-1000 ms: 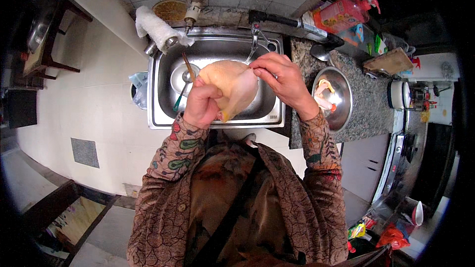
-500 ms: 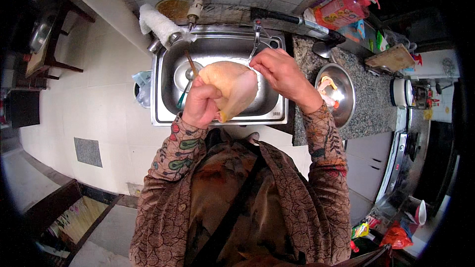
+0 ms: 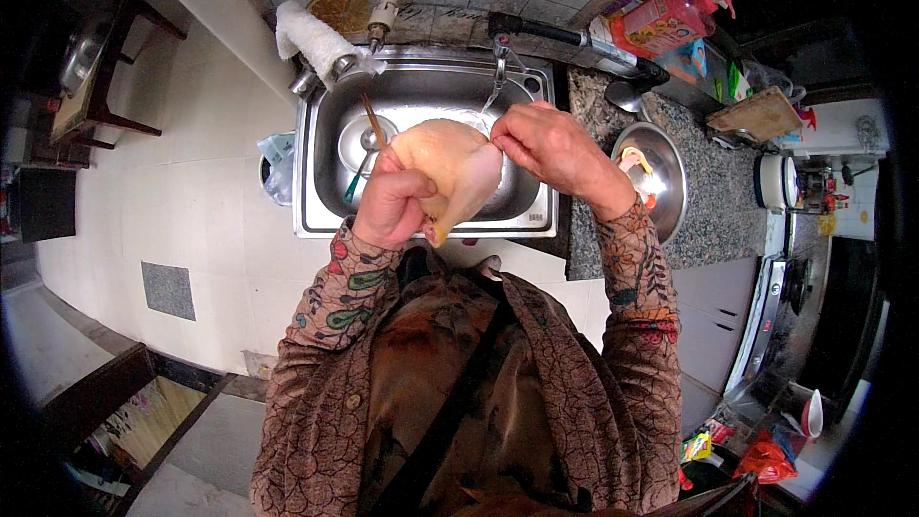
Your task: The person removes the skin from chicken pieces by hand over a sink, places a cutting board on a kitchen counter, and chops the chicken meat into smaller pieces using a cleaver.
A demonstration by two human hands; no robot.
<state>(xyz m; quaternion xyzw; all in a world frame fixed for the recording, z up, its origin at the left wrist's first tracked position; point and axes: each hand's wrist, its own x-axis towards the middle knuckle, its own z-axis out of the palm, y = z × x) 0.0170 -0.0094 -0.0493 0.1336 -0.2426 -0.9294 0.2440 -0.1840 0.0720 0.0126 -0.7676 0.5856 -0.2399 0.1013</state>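
Observation:
A pale yellow raw chicken is held up over the steel sink. My left hand grips it from the left, thumb laid across its skin. At the bird's right edge, my right hand has its thumb and fingertips pinched together, touching the skin or something too small to make out. Water runs from the faucet just behind the right fingers. In the sink lie a white bowl, a spoon with a green handle and wooden chopsticks, partly hidden by the chicken.
To the right, a steel bowl with raw meat pieces stands on the granite counter. A ladle and a pink pump bottle are behind it. A white towel hangs at the sink's back left corner.
My right hand has shifted slightly right and down from the chicken, its fingertips pinched at the bird's edge. The chicken has turned a little in my left hand.

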